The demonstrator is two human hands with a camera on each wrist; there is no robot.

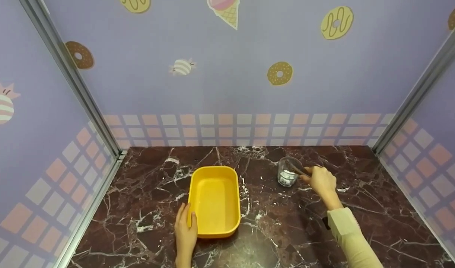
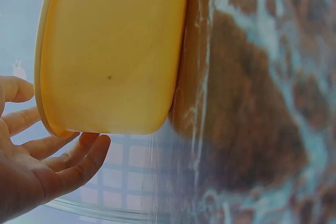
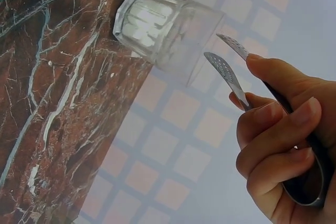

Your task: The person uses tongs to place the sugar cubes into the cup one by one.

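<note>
My left hand (image 1: 185, 227) holds the near left corner of a yellow rectangular tub (image 1: 214, 206), thumb at the rim and fingers along the outer left wall. In the left wrist view, the fingers (image 2: 86, 163) touch the tub's side. My right hand (image 1: 321, 182) grips metal tongs (image 3: 228, 77) with perforated tips and a dark handle. The tips stand apart at the mouth of a clear drinking glass (image 1: 286, 178). The glass stands upright on the table, with whitish contents near its bottom that I cannot make out exactly.
Both things stand on a dark red marbled tabletop (image 1: 145, 201). Behind it rises a lilac wall (image 1: 227, 89) with a checked border, and similar panels flank both sides. Metal posts (image 1: 78, 82) mark the back corners.
</note>
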